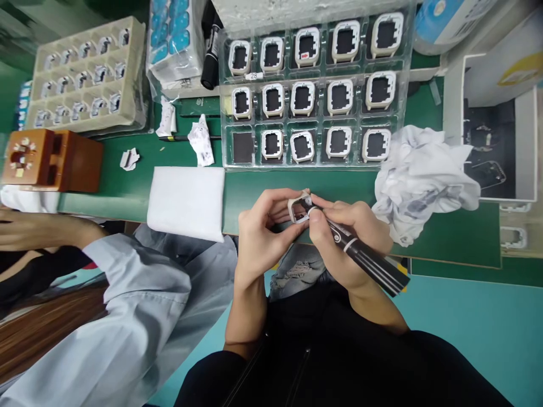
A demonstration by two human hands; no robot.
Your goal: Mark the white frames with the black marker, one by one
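Note:
Near the bench's front edge, my left hand [265, 232] grips a small white watch case frame [293, 211] between thumb and fingers. My right hand [354, 234] is wrapped round a black marker pen [360, 257], its tip end at the frame's right side. Whether the tip touches the frame is hidden by my fingers. Beyond my hands lies a clear plastic tray [316, 165] with rows of similar white frames. Its front left pocket [243, 148] holds no frame.
To the right are a crumpled white cloth [418, 175] and a white box [526, 147]. A folded white pad [186, 198], orange-brown block [80, 161] and beige tray [138, 73] lie left. Another marker [211, 62] stands behind. A co-worker's grey-blue sleeve [139, 282] is close on the left.

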